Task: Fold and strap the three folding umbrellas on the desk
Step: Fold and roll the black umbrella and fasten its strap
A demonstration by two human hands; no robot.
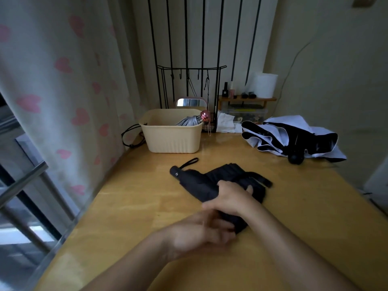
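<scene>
The step in hand is the folding of the black umbrella [201, 185], which lies in the middle of the table [126, 196] with its handle pointing to the far left. The right hand [228, 196] lies over the middle of the canopy, with the fingers curled round the cloth to hold it together. The left hand [201, 232] is at the near end of the same umbrella, but it is blurred, so it is not possible to tell if it grips the cloth or only touches it. The closing strap [262, 180] lies loose at the far right side of the canopy and is not fastened.

The next move probably calls for gathering the pleats tightly around the shaft, then bringing the strap around them and closing it, without letting the cloth spring open.

There are three umbrellas. The black one is under the hands. A white umbrella [294, 135] with black lining lies loose and crumpled at the far right of the table. A silver umbrella [190, 121] with a pink handle stands rolled in the one beige basket [172, 141].
</scene>
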